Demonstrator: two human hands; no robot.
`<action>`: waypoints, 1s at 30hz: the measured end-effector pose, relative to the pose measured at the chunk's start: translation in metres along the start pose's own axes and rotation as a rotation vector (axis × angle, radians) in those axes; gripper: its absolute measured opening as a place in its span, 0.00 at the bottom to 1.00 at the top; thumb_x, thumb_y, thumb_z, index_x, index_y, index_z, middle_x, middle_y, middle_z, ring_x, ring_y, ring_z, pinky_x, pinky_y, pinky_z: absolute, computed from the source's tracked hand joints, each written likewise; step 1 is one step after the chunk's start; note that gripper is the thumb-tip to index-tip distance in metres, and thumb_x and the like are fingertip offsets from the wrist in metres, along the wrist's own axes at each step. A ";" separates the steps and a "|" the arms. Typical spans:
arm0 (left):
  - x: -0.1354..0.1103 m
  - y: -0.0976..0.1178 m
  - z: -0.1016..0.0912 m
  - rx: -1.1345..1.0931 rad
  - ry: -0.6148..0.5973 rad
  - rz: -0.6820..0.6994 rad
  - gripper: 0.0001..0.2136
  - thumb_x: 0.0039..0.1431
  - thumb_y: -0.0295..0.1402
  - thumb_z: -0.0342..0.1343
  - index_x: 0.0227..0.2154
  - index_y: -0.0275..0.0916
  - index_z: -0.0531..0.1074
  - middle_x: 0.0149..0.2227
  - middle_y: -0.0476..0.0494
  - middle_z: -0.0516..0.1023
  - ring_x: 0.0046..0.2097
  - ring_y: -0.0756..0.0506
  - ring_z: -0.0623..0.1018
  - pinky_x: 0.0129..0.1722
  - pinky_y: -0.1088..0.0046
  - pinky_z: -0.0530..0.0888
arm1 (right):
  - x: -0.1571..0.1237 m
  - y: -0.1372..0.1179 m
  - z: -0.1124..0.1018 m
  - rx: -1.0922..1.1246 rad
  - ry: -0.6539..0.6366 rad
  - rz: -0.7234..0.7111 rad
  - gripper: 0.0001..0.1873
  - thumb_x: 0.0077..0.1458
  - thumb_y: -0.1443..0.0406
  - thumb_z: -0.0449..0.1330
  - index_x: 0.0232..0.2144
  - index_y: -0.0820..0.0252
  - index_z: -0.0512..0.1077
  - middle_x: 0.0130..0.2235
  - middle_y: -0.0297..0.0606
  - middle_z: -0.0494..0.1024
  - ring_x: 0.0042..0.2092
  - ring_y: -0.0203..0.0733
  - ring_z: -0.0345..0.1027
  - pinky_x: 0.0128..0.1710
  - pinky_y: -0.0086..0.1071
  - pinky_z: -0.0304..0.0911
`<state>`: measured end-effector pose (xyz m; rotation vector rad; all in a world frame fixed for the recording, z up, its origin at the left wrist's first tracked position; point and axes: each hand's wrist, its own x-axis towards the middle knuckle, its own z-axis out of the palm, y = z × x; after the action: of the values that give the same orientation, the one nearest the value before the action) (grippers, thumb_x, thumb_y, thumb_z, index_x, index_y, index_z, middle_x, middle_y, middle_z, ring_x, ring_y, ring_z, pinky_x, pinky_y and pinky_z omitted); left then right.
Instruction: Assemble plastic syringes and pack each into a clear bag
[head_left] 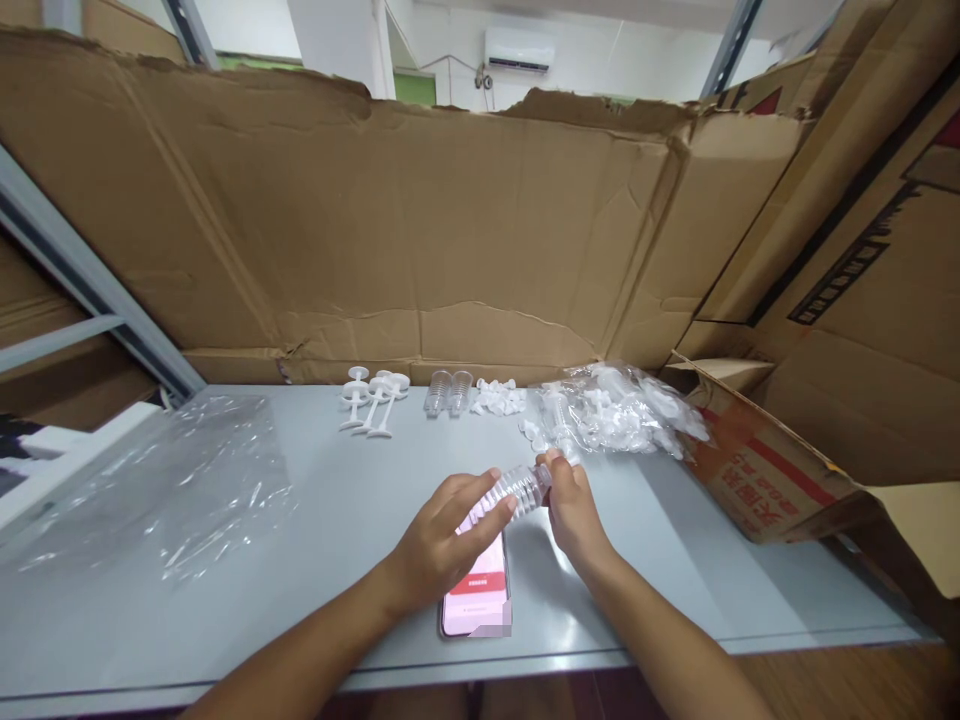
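My left hand (pixel 454 535) is closed around the body of a clear ribbed plastic bottle (pixel 521 490), which lies nearly sideways above the table, its narrow end pointing right. At that narrow end, my right hand (pixel 572 508) pinches with thumb and fingers; whether a small part sits between them is hidden. Under the bottle lies a phone (pixel 478 590) with a pink and red screen, partly covered by my left hand. Just beyond my right hand are small white plastic pieces (pixel 532 434) and a clear bag (pixel 622 410) full of white parts.
Along the back stand white disc-ended rods (pixel 375 400), two clear ribbed cups (pixel 448 393) and a pile of small white caps (pixel 499 397). An empty plastic bag (pixel 217 480) lies left. An open cardboard box (pixel 772 470) stands right; a cardboard wall (pixel 450 230) closes the rear.
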<state>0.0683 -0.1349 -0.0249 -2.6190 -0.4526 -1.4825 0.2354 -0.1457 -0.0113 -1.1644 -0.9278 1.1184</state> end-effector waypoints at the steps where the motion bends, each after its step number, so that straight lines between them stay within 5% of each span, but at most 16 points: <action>1: 0.001 0.000 -0.001 -0.030 0.001 -0.018 0.23 0.50 0.17 0.53 0.49 0.41 0.62 0.48 0.35 0.67 0.46 0.44 0.69 0.40 0.66 0.72 | 0.000 -0.001 0.000 0.011 0.002 0.004 0.19 0.51 0.54 0.48 0.16 0.56 0.49 0.18 0.25 0.45 0.20 0.31 0.40 0.19 0.28 0.41; 5: 0.005 0.002 -0.004 -0.400 -0.059 -0.368 0.18 0.52 0.29 0.56 0.47 0.43 0.63 0.49 0.37 0.65 0.48 0.42 0.69 0.42 0.65 0.71 | -0.002 -0.002 -0.001 -0.044 0.027 -0.030 0.18 0.50 0.54 0.48 0.16 0.56 0.51 0.18 0.26 0.48 0.20 0.31 0.41 0.20 0.28 0.43; 9: 0.011 0.005 -0.003 -1.043 -0.115 -0.947 0.16 0.57 0.40 0.49 0.48 0.43 0.63 0.40 0.41 0.70 0.30 0.50 0.73 0.27 0.75 0.70 | -0.003 -0.002 -0.006 -0.143 0.030 -0.143 0.21 0.51 0.53 0.48 0.15 0.57 0.50 0.18 0.26 0.46 0.21 0.31 0.40 0.20 0.28 0.40; 11: 0.014 0.006 -0.002 -1.274 -0.185 -1.129 0.19 0.57 0.41 0.48 0.50 0.42 0.61 0.33 0.44 0.71 0.24 0.53 0.70 0.20 0.79 0.65 | -0.003 -0.002 -0.008 -0.175 0.025 -0.175 0.21 0.52 0.53 0.48 0.15 0.57 0.50 0.18 0.26 0.46 0.21 0.31 0.39 0.20 0.28 0.40; 14: 0.015 0.007 -0.003 -1.169 -0.239 -1.079 0.20 0.55 0.39 0.52 0.50 0.39 0.62 0.33 0.42 0.72 0.26 0.52 0.72 0.20 0.79 0.67 | -0.002 -0.001 -0.009 -0.194 0.030 -0.177 0.21 0.52 0.53 0.48 0.16 0.57 0.50 0.18 0.26 0.46 0.21 0.31 0.39 0.20 0.28 0.40; 20: -0.001 -0.003 -0.003 -0.280 -0.122 -0.258 0.24 0.53 0.25 0.54 0.53 0.44 0.61 0.49 0.36 0.68 0.50 0.43 0.69 0.45 0.64 0.71 | 0.000 0.001 -0.007 -0.174 -0.002 -0.144 0.19 0.54 0.54 0.46 0.17 0.57 0.50 0.20 0.27 0.47 0.22 0.32 0.42 0.21 0.28 0.43; 22: -0.005 -0.007 -0.001 -0.216 -0.096 -0.159 0.25 0.52 0.23 0.54 0.53 0.45 0.61 0.51 0.36 0.66 0.51 0.42 0.68 0.45 0.63 0.71 | 0.000 0.001 -0.006 -0.169 -0.021 -0.135 0.19 0.54 0.55 0.45 0.17 0.56 0.50 0.20 0.27 0.47 0.22 0.32 0.42 0.21 0.28 0.43; 24: -0.004 -0.009 -0.001 -0.342 -0.107 -0.268 0.22 0.52 0.26 0.56 0.51 0.45 0.63 0.50 0.37 0.66 0.51 0.41 0.68 0.45 0.63 0.71 | -0.001 0.000 -0.006 -0.179 -0.024 -0.147 0.19 0.54 0.54 0.45 0.17 0.56 0.49 0.19 0.26 0.46 0.22 0.32 0.41 0.21 0.28 0.42; 27: 0.005 -0.006 -0.001 -0.828 -0.172 -0.742 0.18 0.55 0.39 0.52 0.48 0.42 0.65 0.42 0.39 0.71 0.37 0.46 0.74 0.32 0.72 0.73 | -0.003 -0.003 -0.005 -0.220 -0.017 -0.190 0.20 0.54 0.54 0.46 0.16 0.56 0.47 0.19 0.26 0.45 0.21 0.31 0.39 0.20 0.28 0.40; 30: 0.013 -0.001 0.000 -1.303 -0.272 -1.169 0.19 0.57 0.45 0.46 0.45 0.38 0.66 0.32 0.43 0.72 0.20 0.55 0.67 0.14 0.82 0.59 | -0.006 -0.006 -0.006 -0.248 -0.016 -0.241 0.21 0.54 0.54 0.47 0.15 0.56 0.48 0.18 0.26 0.46 0.21 0.31 0.39 0.20 0.28 0.39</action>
<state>0.0741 -0.1309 -0.0136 -3.8276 -1.8119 -2.1808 0.2408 -0.1527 -0.0067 -1.2060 -1.2105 0.8361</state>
